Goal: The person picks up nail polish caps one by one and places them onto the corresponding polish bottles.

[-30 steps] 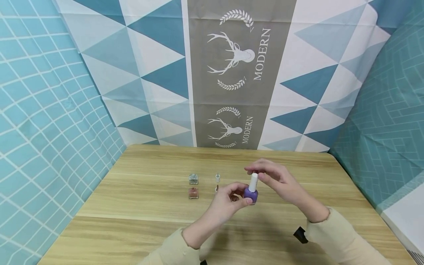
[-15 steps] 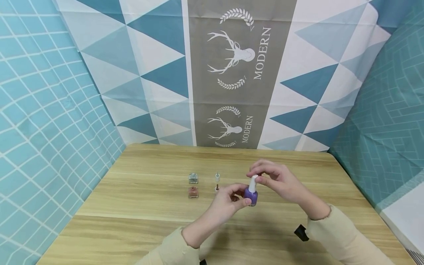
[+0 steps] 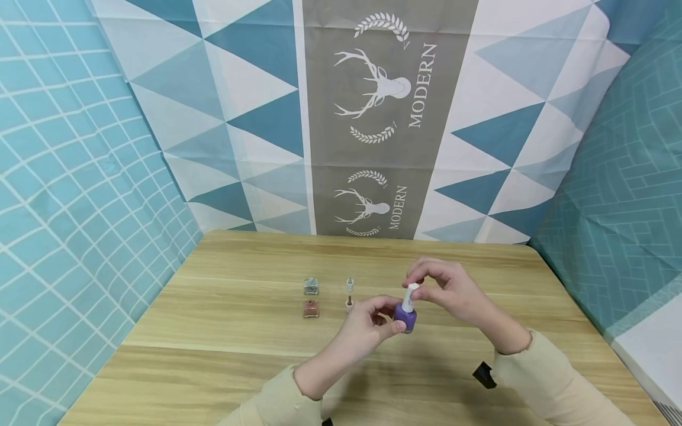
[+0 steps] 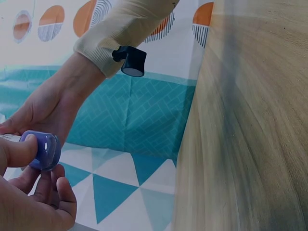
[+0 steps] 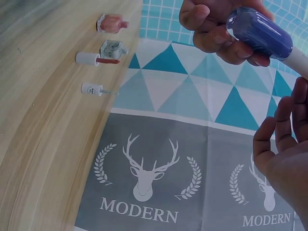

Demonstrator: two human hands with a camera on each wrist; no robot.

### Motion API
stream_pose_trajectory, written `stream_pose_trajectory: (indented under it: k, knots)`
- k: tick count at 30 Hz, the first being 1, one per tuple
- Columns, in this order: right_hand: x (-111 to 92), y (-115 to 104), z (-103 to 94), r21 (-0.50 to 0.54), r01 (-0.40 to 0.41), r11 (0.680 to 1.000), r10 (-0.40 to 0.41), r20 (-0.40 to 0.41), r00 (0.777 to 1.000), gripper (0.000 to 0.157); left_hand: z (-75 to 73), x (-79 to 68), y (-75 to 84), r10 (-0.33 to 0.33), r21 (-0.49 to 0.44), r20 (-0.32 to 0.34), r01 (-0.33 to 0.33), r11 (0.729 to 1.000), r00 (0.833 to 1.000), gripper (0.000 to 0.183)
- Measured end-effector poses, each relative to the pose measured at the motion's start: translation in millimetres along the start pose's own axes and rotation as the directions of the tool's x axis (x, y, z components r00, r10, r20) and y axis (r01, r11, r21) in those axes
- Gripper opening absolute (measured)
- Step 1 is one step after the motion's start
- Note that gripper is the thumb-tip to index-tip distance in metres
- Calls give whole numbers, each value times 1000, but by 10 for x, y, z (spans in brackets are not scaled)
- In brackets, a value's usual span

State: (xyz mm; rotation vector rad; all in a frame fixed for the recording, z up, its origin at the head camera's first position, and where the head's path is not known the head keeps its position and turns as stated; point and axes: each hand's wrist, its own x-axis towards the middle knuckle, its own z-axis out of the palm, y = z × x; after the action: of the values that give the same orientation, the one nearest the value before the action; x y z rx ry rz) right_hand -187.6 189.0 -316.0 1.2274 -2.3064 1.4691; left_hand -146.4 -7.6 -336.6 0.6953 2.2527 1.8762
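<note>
The left hand (image 3: 369, 322) pinches the glossy, rounded purple bottle (image 3: 406, 318) between thumb and fingers, above the wood-grained surface (image 3: 240, 331). At two o'clock from it, the fingers of the right hand (image 3: 450, 293) have closed in on the smooth, tapered white cap (image 3: 409, 300), so bottle and cap are each held, still joined. Toward nine to ten o'clock stand a brown-brushed cap (image 3: 349, 306) and a pale-brushed cap (image 3: 350, 286), then squarish glass bottles: pinkish bottle (image 3: 311, 309), clear-grey bottle (image 3: 311, 288). Farthest, at twelve, hangs a creased backdrop (image 3: 394, 148).

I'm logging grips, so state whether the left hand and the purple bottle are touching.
Touching: in the left wrist view, the left hand presses its thumb against the purple bottle.
</note>
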Motion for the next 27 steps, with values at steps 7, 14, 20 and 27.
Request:
stream_pose_trajectory:
  k: [7, 14, 20, 27]
  knots:
    - [2, -8, 22, -31, -35, 999, 34, -28, 999, 20, 13, -5, -4, 8, 22, -8, -8, 1000, 1000, 25]
    - [12, -78, 64, -120, -64, 991, 53, -93, 994, 22, 42, 86, -282, 30, 35, -25, -30, 999, 999, 27]
    - [55, -292, 109, -136, -62, 989, 47, -111, 993, 17, 33, 105, -333, 46, 73, -42, -43, 996, 998, 28]
    - [43, -276, 130, -201, -107, 974, 77, -151, 985, 16, 28, 100, -342, 136, 163, -87, -121, 979, 987, 28]
